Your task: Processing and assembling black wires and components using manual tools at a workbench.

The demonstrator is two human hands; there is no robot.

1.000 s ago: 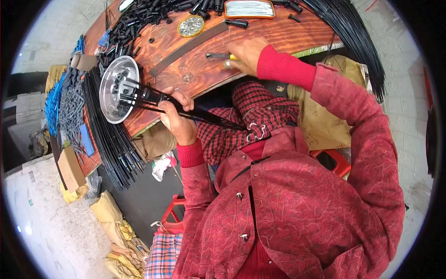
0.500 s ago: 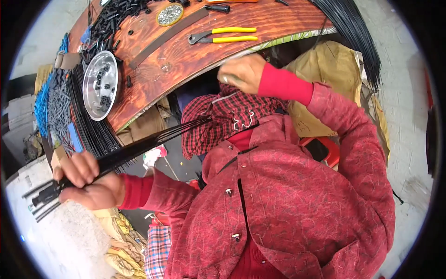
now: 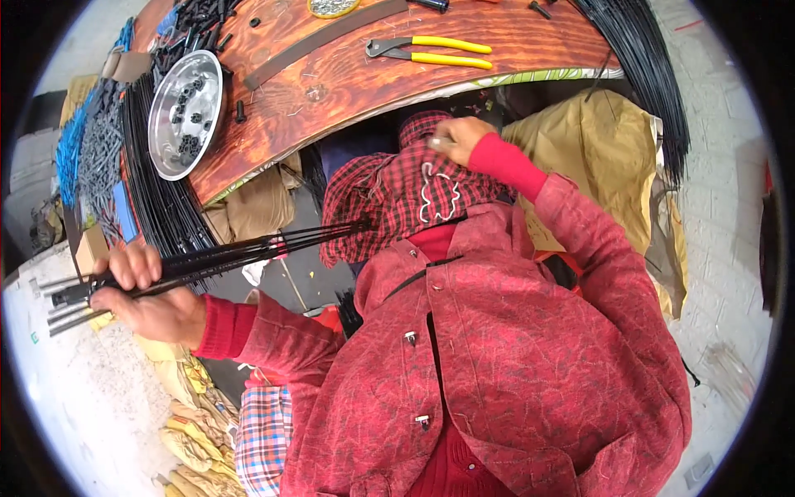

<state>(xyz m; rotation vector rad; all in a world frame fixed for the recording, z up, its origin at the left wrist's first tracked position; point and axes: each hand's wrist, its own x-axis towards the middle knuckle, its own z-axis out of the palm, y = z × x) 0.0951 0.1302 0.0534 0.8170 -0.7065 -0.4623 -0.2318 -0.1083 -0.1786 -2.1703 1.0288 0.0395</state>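
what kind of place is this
Probably a small hand-assembly workshop: a wooden worktable with yellow-handled pliers, a metal dish of small black parts, and bundles of thin black rods.

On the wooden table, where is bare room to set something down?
Bare wood on the table lies between the metal dish and the yellow-handled pliers, below the dark strip. Crowded: the far left corner with black parts, and the rod bundles along the left edge.
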